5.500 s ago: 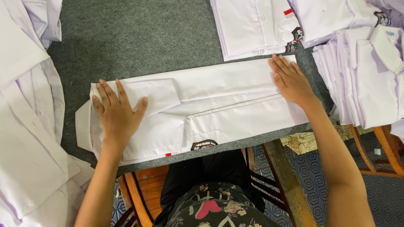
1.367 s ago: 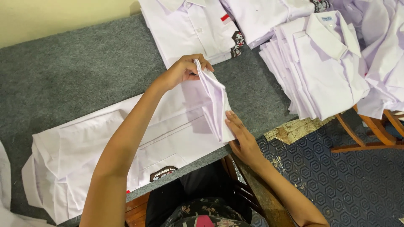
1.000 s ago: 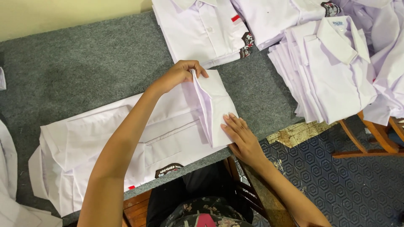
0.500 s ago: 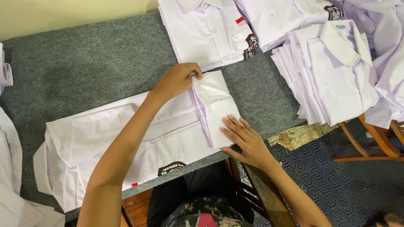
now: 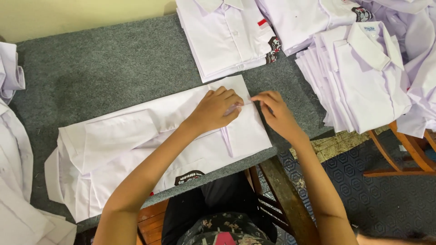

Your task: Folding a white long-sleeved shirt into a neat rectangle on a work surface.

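Hands: left hand [image 5: 217, 108] flat on white shirt [image 5: 136, 149]; right hand [image 5: 275, 112] fingers pinching its fold.

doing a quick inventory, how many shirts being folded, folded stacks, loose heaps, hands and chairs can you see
White shirt being folded under the left hand and right hand: 1
Stacks of folded white shirts, top middle, top right, right: 3
Loose shirt heaps, left edge, right edge: 2
Hands: 2
Wooden chairs: 1
Total: 9
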